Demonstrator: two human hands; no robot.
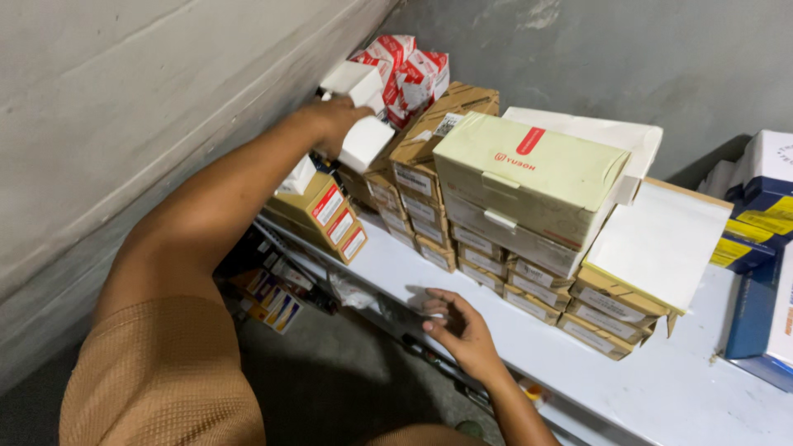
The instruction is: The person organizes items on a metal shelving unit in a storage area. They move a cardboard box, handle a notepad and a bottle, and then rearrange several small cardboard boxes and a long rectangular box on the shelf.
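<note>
My left hand (334, 124) reaches far back along the wall and is closed around a small white box (366, 142). A second white box (351, 80) sits just above it, touching the fingers. Red-and-white cartons (413, 70) are piled right behind them in the corner. My right hand (458, 324) rests on the front part of the white shelf (661, 388). Its fingers are loosely curled and hold nothing. It lies just in front of the lowest row of brown labelled boxes (496, 277).
A large pale green box (529, 177) tops the brown stack, with flat white boxes (661, 239) to its right. Yellow boxes with red labels (326, 211) stand at the left. Blue and yellow cartons (764, 206) fill the right edge. Small colourful boxes (277, 301) lie on a lower level. Concrete walls close in behind and on the left.
</note>
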